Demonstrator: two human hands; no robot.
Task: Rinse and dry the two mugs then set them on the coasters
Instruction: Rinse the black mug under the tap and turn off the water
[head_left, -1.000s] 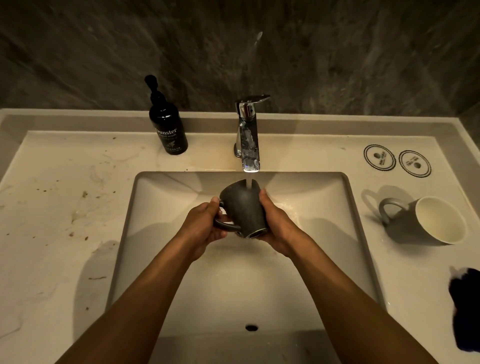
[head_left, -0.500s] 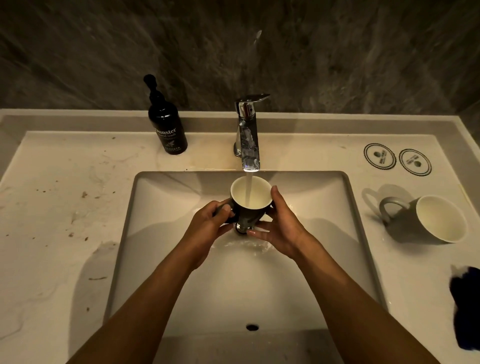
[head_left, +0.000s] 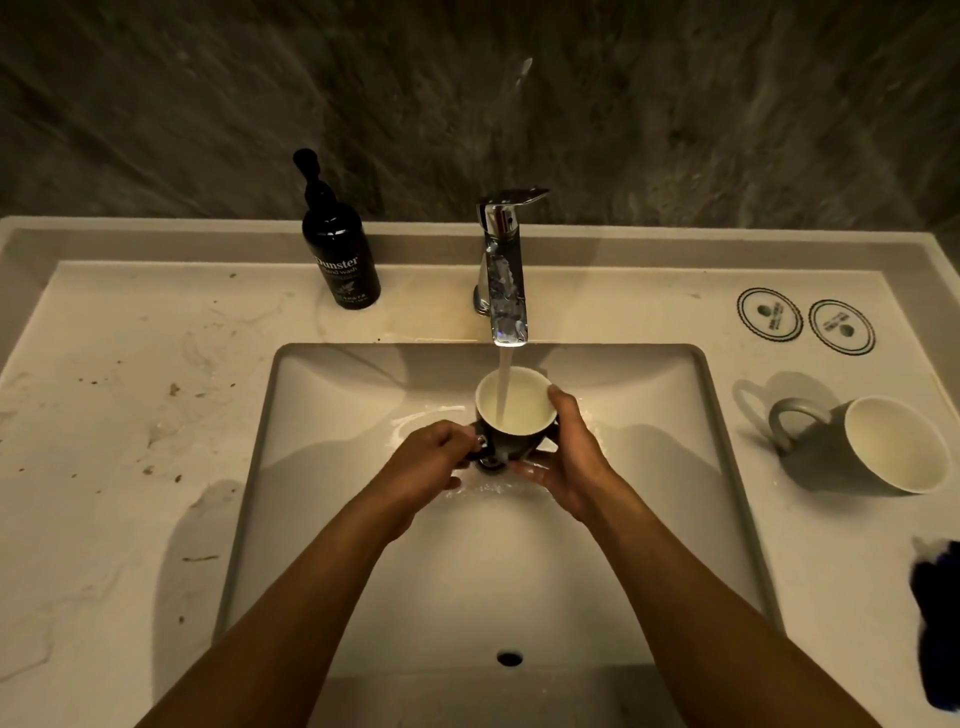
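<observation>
A dark mug (head_left: 511, 410) with a pale inside is upright over the sink basin (head_left: 675, 467), under the running tap (head_left: 506, 291); water streams into it. My left hand (head_left: 431, 462) grips its handle on the left side. My right hand (head_left: 566, 457) curls round its right wall and base. A second grey mug (head_left: 878, 447) lies on its side on the counter at the right, mouth toward me. Two round coasters (head_left: 770, 314) (head_left: 841, 327) lie flat behind it.
A black hand-wash pump bottle (head_left: 337, 249) stands left of the tap. A dark blue cloth (head_left: 940, 618) sits at the right edge of the counter (head_left: 119, 441). The counter's left side carries small brown specks. A dark stone wall rises behind.
The dark mug went from tilted with its mouth down toward me to upright under the stream, and water now fills it. Both hands shifted their hold slightly.
</observation>
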